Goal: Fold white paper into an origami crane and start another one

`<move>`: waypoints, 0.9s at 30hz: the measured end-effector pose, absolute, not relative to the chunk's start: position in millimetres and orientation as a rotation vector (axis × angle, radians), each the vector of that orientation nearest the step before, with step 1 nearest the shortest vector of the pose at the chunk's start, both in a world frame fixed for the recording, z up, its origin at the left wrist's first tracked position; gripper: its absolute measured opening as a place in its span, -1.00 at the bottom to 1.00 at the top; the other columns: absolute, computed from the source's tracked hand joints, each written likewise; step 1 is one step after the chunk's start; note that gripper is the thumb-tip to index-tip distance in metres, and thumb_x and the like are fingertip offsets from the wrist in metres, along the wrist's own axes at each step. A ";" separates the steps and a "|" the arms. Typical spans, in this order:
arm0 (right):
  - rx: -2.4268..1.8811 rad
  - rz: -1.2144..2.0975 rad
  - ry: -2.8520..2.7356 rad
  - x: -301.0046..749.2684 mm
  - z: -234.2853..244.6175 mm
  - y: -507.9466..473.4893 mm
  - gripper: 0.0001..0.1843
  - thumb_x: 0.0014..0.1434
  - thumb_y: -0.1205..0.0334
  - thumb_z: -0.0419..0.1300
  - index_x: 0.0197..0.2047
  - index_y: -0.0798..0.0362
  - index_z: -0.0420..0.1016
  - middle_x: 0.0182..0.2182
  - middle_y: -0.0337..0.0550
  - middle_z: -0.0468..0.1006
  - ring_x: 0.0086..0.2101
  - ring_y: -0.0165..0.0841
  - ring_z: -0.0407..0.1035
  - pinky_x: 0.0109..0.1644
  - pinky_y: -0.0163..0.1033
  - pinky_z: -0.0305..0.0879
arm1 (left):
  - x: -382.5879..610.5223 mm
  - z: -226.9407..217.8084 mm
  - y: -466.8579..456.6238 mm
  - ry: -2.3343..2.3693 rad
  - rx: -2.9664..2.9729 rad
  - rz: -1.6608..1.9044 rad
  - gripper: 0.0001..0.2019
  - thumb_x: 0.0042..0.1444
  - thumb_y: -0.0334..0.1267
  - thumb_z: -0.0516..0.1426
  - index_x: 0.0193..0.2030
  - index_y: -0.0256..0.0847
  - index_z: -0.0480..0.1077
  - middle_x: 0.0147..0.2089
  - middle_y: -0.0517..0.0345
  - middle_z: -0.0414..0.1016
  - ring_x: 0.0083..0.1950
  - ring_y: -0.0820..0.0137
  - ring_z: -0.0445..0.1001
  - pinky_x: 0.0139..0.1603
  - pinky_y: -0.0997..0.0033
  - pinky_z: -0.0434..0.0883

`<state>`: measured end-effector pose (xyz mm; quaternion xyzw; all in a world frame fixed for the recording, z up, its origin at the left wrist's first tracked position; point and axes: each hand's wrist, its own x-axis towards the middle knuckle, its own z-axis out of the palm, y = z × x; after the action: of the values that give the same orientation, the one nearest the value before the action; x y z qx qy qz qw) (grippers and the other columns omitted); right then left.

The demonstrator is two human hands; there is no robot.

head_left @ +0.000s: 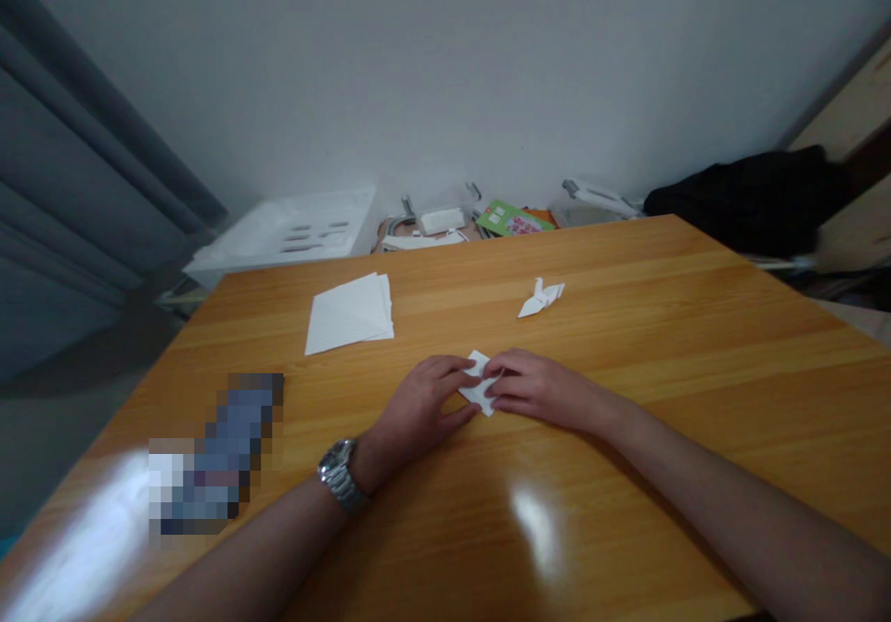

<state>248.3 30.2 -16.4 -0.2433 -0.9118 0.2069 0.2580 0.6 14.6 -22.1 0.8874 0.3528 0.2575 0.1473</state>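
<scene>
A small piece of folded white paper [480, 390] lies on the wooden table between my two hands. My left hand [432, 399], with a metal watch at its wrist, has its fingertips closed on the paper's left edge. From the other side, the fingers of my right hand [535, 387] press on the paper's right part and hide some of it. Beyond my right hand stands a folded paper crane [541, 298] with its wings spread. Several white sheets [352, 314] lie in a loose stack at the back left of the table.
At left on the table [626, 316] is a dark, pixelated oblong object [226, 455]. Behind the far edge are a white foam tray [292, 227], a green booklet [513, 218] and assorted clutter. A black cloth [752, 200] lies at the back right.
</scene>
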 end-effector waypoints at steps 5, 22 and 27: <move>-0.649 0.563 -2.497 249.0 -18.8 30.4 -0.84 0.32 0.29 0.21 -0.07 0.01 0.60 -0.02 -0.03 0.56 0.01 -0.23 0.43 0.12 -0.06 0.39 | -0.3 -23.9 15.2 1.021 2.542 0.724 -0.66 0.20 -0.23 0.26 0.12 -0.06 0.44 0.16 0.04 0.47 0.17 0.24 0.44 0.22 0.13 0.40; -0.640 0.565 -2.515 248.4 -13.4 30.9 -0.88 0.34 0.30 0.18 -0.14 0.08 0.56 -0.05 0.01 0.49 -0.04 -0.26 0.41 0.08 -0.13 0.40 | -0.4 -23.6 15.8 1.009 2.538 0.737 -0.69 0.21 -0.25 0.25 0.09 -0.10 0.45 0.16 0.05 0.49 0.16 0.25 0.45 0.21 0.15 0.41; -0.632 0.473 -2.576 249.2 -11.7 27.9 -0.85 0.34 0.32 0.16 -0.10 0.09 0.57 0.02 0.06 0.51 0.02 -0.22 0.42 0.14 -0.10 0.39 | 0.3 -20.8 14.6 1.021 2.524 0.712 -0.61 0.20 -0.26 0.25 0.17 -0.06 0.41 0.17 0.06 0.48 0.17 0.24 0.43 0.22 0.13 0.39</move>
<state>249.2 27.9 -11.7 -0.2288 -0.9323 0.1711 0.2218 0.3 14.6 -20.8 0.8849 0.3580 0.2496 0.1629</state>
